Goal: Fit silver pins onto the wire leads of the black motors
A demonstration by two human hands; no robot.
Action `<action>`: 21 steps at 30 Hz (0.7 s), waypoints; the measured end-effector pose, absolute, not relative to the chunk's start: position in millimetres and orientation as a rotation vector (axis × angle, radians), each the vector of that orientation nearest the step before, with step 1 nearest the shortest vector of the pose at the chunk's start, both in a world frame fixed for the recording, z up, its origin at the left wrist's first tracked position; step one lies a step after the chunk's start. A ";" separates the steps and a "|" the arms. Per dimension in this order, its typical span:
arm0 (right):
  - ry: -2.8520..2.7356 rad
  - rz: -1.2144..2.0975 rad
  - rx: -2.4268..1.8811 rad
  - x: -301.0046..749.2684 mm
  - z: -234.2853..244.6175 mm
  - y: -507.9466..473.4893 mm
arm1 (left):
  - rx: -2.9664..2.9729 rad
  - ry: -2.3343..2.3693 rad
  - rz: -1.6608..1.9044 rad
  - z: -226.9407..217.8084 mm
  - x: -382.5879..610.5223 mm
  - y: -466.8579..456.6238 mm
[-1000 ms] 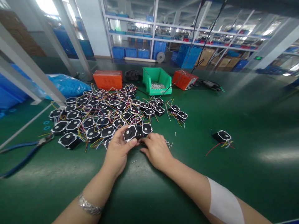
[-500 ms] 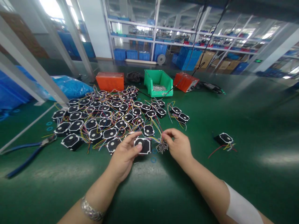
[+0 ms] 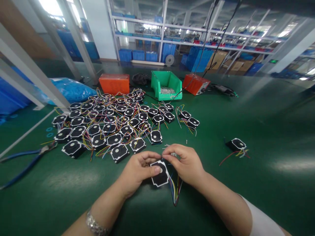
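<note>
My left hand (image 3: 137, 170) grips a small black square motor (image 3: 159, 175) with a white-edged face, thumb resting on its front. Coloured wires (image 3: 175, 190) hang down from the motor. My right hand (image 3: 185, 162) pinches at the motor's top right corner; whether it holds a small screw I cannot make out. Both hands hover just above the green table, near its front. A few loose screws (image 3: 172, 148) lie just beyond my right hand. A large heap of the same motors (image 3: 108, 121) with tangled wires spreads out behind and to the left.
Blue-handled pliers (image 3: 27, 160) lie at the left. At the back stand an orange box (image 3: 114, 84), a green bin (image 3: 169, 95) of screws and another orange box (image 3: 195, 84). One lone motor (image 3: 236, 144) sits at the right. A blue bag (image 3: 71, 90) lies back left.
My left hand lifted one motor from the heap's edge and drew it toward me. My right hand went to the loose screws, then came in to the motor's corner.
</note>
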State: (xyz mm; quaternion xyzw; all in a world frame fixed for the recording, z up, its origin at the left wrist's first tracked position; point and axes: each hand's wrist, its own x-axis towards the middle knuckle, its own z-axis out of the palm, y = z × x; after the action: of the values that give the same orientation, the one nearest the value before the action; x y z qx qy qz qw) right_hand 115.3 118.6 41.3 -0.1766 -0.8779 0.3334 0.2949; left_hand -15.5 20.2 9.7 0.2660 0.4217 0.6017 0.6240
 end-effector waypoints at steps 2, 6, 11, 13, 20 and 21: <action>-2.360 0.838 -0.437 115.5 40.7 118.6 | 0.615 0.973 1.381 9.6 -16.0 20.2; -2.381 0.642 -0.301 116.4 38.3 119.0 | 0.594 0.978 1.387 9.9 -16.2 20.8; -2.364 0.619 -0.135 116.3 33.9 118.7 | 0.583 0.933 1.424 10.8 -14.8 20.5; -2.359 0.684 -0.136 116.1 34.1 118.1 | 0.574 0.917 1.439 10.8 -14.8 20.3; -2.366 0.987 -0.198 116.9 47.2 119.0 | 0.541 0.927 1.483 11.6 -18.1 19.9; -2.380 1.007 -0.192 117.1 49.2 119.6 | 0.540 0.929 1.486 11.8 -18.7 19.7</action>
State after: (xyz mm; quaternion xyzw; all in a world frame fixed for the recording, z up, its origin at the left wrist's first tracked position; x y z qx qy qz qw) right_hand 117.1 119.6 49.2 -0.0713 -0.8839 0.3741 0.2714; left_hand -18.7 19.7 11.8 0.2339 0.4023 0.6431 0.6082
